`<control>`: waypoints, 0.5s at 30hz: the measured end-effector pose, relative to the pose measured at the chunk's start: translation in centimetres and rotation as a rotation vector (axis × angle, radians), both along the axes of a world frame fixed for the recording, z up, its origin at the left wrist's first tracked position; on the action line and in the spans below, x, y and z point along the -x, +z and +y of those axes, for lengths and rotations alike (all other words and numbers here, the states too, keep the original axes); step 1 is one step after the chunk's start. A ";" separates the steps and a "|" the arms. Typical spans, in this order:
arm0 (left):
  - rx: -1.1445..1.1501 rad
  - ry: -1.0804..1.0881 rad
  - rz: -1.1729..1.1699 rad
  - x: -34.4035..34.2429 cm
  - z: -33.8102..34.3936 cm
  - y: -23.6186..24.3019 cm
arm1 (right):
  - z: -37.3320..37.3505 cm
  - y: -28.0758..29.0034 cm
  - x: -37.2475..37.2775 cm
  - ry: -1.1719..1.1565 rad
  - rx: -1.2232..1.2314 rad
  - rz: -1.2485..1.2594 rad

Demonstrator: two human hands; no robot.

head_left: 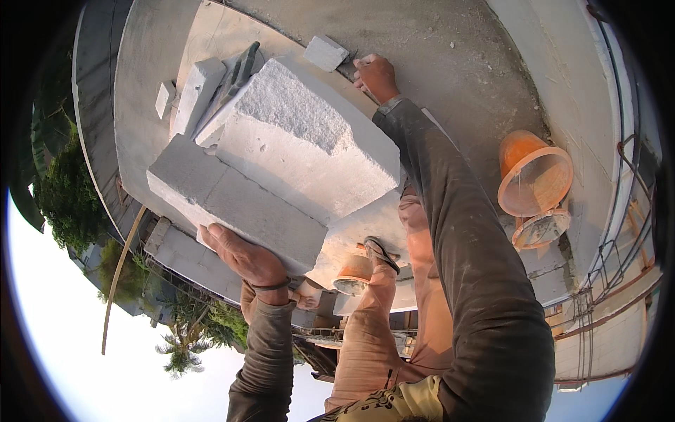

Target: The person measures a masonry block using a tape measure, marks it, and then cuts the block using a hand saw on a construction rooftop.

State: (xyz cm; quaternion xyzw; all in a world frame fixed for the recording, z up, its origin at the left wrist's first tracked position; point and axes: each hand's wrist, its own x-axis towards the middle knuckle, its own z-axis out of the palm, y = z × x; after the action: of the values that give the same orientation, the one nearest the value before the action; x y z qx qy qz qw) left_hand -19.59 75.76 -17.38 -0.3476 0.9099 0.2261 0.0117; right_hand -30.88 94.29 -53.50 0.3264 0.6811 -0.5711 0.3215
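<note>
Left hand [247, 257] lies mostly open, fingers together, against the outer side of a pale rectangular block [235, 200], which sits right beside a larger, rough-faced block [302, 137]. With its arm stretched far forward, the right hand [377, 77] curls near a small block piece [325, 53]; whether it grips anything, I cannot tell.

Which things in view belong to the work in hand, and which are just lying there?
Likely in use:
smooth block, touched by left hand
rough-faced block beside it

Apparently lying about:
orange buckets on the right
small block near right hand
</note>
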 end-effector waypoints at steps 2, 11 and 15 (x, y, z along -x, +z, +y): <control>0.004 -0.113 0.023 0.8 0.5 -0.3 | -2.4 -5.4 0.1 0.186 -0.427 0.148; -0.124 0.206 0.114 0.1 1.2 -0.2 | -2.2 -4.7 -0.4 0.460 -0.527 0.294; -0.139 0.138 0.086 1.6 2.5 0.7 | 5.4 -0.1 0.2 0.110 -0.384 0.381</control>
State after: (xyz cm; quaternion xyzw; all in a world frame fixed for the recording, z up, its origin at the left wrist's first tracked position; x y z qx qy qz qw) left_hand -21.15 78.22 -16.70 -0.3980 0.8655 0.3036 -0.0188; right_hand -31.09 99.71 -53.62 0.2305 0.8418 -0.4644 0.1502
